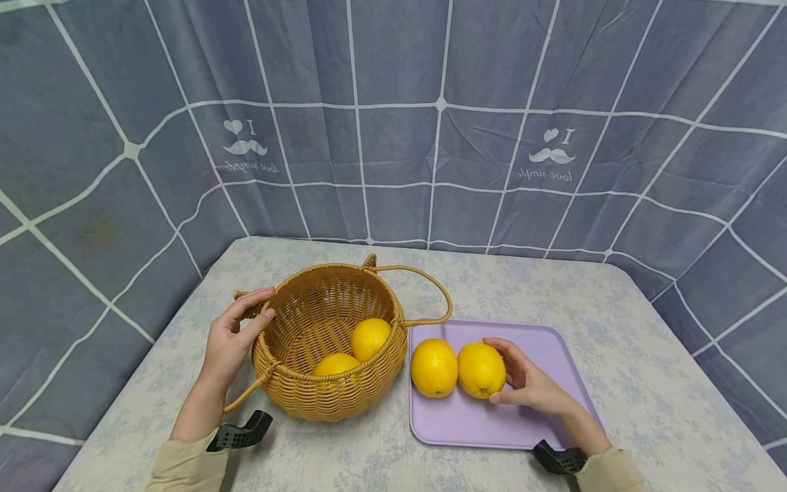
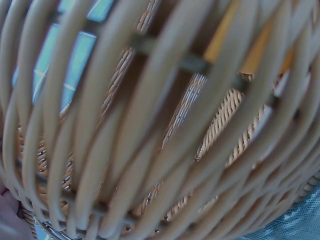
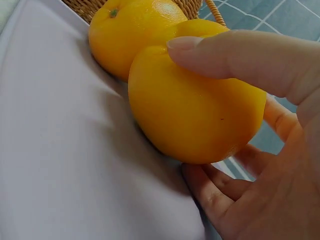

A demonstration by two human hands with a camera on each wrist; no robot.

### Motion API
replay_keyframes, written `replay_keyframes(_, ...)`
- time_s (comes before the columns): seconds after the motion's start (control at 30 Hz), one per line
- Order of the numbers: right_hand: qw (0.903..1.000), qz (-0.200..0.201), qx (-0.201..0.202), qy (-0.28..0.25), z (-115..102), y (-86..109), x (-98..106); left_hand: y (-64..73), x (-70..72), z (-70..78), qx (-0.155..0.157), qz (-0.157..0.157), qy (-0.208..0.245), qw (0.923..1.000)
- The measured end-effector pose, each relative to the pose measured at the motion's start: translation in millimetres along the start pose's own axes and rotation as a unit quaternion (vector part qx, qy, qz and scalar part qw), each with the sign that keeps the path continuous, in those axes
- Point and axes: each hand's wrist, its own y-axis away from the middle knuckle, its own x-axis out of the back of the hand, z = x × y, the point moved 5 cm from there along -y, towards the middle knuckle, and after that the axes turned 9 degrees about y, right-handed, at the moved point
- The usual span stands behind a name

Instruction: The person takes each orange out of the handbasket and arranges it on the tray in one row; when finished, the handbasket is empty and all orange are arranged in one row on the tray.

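Yellow round fruit (image 1: 479,370), grasped in the right hand (image 1: 533,391), within the lilac rectangular tray (image 1: 458,427). Second yellow round fruit (image 1: 434,367), near the tray's left edge. Brown round wicker basket (image 1: 328,400), left of the tray, rim gripped by the left hand (image 1: 229,336); two yellow fruits (image 1: 371,337) inside.

A grey-blue curtain (image 1: 396,150), crossed by white lines (image 1: 440,104), hangs in folds behind and beside the pale, blue-mottled table (image 1: 645,328). Facing me, two moustache prints (image 1: 244,147) carry backward lettering. The table's far corners are rounded.
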Motion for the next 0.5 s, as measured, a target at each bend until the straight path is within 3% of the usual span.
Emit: replay_keyframes(0.5,0.9995,-0.010,-0.021,0.021,5.6,0.0,-2.9,0.2,0.1,-0.9,0.001,-0.001,0.000,1.0000)
